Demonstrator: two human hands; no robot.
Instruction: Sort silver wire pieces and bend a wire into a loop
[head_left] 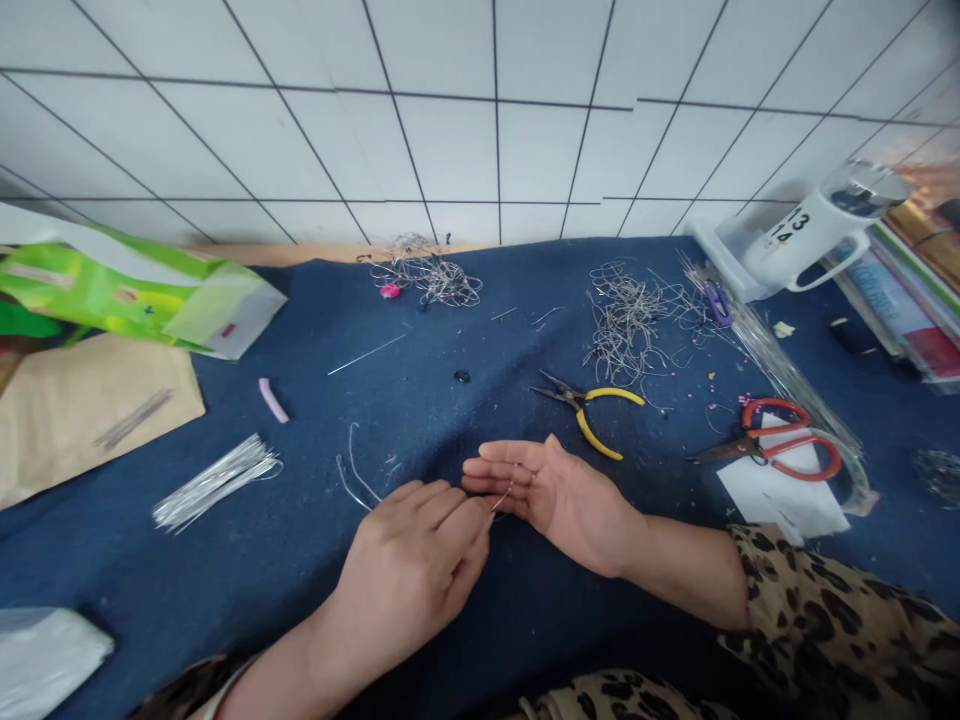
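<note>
My left hand is closed in a pinch on a thin silver wire. One end of the wire pokes out past my fingertips, and two strands trail out behind the hand on the left. My right hand is open with the palm turned up, its fingers just beyond the wire tip. Tiny specks, perhaps beads, show near its fingers, too small to make out. Yellow-handled pliers lie with jaws spread beyond my right hand. A bundle of straight wires rests to the left.
Red-handled scissors lie on white paper at the right. Tangled wire and another heap with a pink piece lie farther back. A white mug stands at the back right, a green package at the left.
</note>
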